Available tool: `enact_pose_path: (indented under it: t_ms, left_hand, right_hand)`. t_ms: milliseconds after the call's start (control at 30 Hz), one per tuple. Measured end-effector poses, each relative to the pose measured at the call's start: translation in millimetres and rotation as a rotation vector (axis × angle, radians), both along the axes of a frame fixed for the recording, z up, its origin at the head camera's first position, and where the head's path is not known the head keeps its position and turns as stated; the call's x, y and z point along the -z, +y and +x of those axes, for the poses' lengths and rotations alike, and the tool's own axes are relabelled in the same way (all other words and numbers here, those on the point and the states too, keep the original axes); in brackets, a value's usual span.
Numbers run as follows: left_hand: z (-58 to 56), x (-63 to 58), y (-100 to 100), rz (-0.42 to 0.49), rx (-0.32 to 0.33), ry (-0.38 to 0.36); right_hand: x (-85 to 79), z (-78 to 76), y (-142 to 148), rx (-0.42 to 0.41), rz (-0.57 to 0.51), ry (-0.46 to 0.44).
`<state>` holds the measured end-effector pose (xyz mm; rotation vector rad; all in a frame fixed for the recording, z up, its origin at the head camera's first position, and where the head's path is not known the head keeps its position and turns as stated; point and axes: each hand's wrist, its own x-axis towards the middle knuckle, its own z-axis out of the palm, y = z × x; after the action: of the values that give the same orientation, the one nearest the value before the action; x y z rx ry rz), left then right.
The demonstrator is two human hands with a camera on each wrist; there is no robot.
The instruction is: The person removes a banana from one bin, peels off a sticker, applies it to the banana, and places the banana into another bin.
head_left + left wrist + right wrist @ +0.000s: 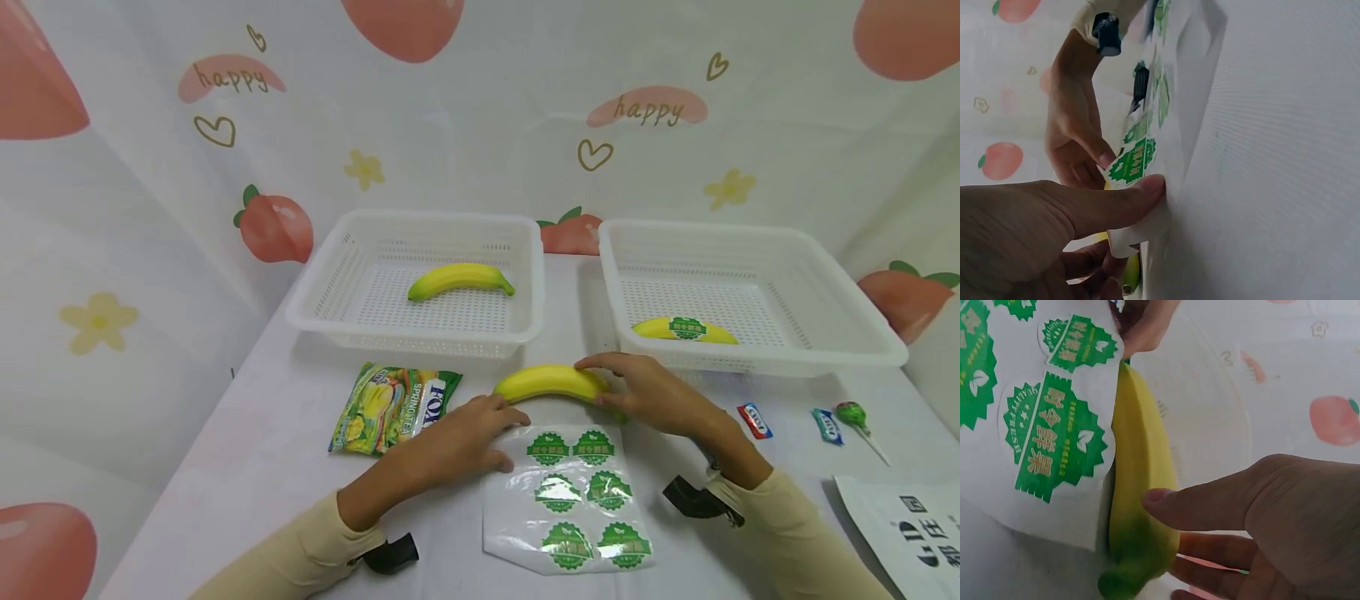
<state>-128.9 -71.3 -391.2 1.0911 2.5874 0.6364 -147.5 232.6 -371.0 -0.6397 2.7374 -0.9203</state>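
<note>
A yellow banana (551, 381) with green ends lies crosswise behind a white sheet of green stickers (558, 533). My right hand (660, 396) holds the banana's right end; in the right wrist view its thumb lies on the peel (1141, 444) with the fingers along the far side. My left hand (457, 437) is at the sheet's upper left corner, its fingertips right by the banana's left end. In the left wrist view the left thumb (1129, 203) presses on the sheet's edge near a sticker (1134, 161), with the fingers behind that edge, partly hidden.
Two white baskets stand behind: the left one (528, 275) has a plain banana (459, 279), the right one (855, 308) a stickered banana (686, 329). A green candy bag (390, 408) lies left. Small wrapped candies (754, 421), a lollipop (852, 414) and a printed sheet (900, 517) lie right.
</note>
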Motion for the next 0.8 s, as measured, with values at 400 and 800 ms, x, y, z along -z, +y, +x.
enact_pose_path:
  t_ms: [400, 800]
  left_hand:
    - [-14.5, 0.7, -4.1, 0.174, -0.042, -0.274]
    - [-26.0, -2.4, -11.5, 0.421, -0.091, -0.757]
  right_hand:
    - [-11.5, 21.2, -24.2, -0.161, -0.092, 0.191]
    - [-4.5, 24.3, -36.5, -0.254, -0.052, 0.101]
